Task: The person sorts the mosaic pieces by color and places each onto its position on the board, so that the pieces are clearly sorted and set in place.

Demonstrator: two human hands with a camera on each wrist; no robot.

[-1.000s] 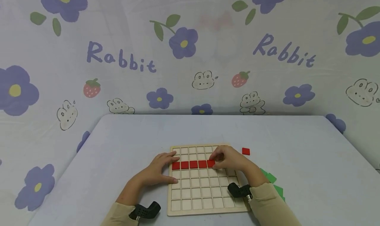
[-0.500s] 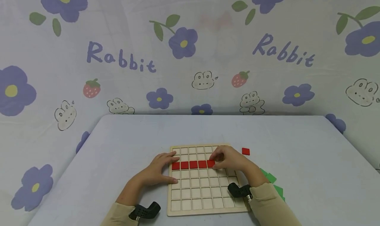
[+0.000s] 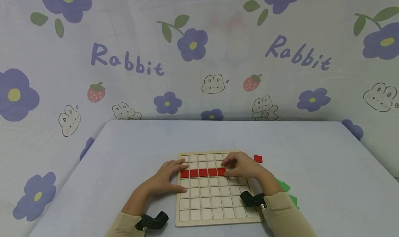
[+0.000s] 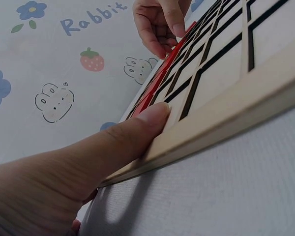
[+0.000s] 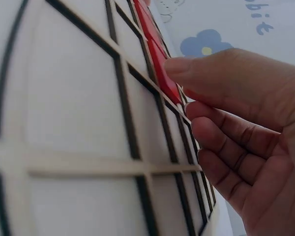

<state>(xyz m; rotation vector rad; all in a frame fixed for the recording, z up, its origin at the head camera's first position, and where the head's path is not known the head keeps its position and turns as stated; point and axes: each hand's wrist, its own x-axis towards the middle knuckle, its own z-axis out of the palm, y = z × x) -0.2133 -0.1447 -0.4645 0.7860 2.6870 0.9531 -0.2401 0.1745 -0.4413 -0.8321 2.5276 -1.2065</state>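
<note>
A wooden grid board [image 3: 218, 224] lies on the table, with several red square tiles [image 3: 203, 172] side by side in one row from its left edge. My right hand [image 3: 244, 166] is at the rightmost red tile [image 3: 221, 171] of that row, thumb tip right by it and the fingers loosely bent. In the right wrist view the thumb [image 5: 179, 65] overlaps the red tile while the other fingers hold nothing. Along the board's left edge rests my left hand [image 3: 165, 177], fingers spread and its thumb [image 4: 155, 114] lying on the wooden rim.
A loose red tile [image 3: 258, 158] lies off the board's right side. Green tiles [image 3: 285, 186] are scattered on the table, partly hidden by the right forearm. Behind the white table [image 3: 143, 136] hangs a patterned cloth [image 3: 230, 57].
My right hand has eased slightly up and right, its fingertips parting from the rightmost tile in the row. The left hand and the board have stayed put.
</note>
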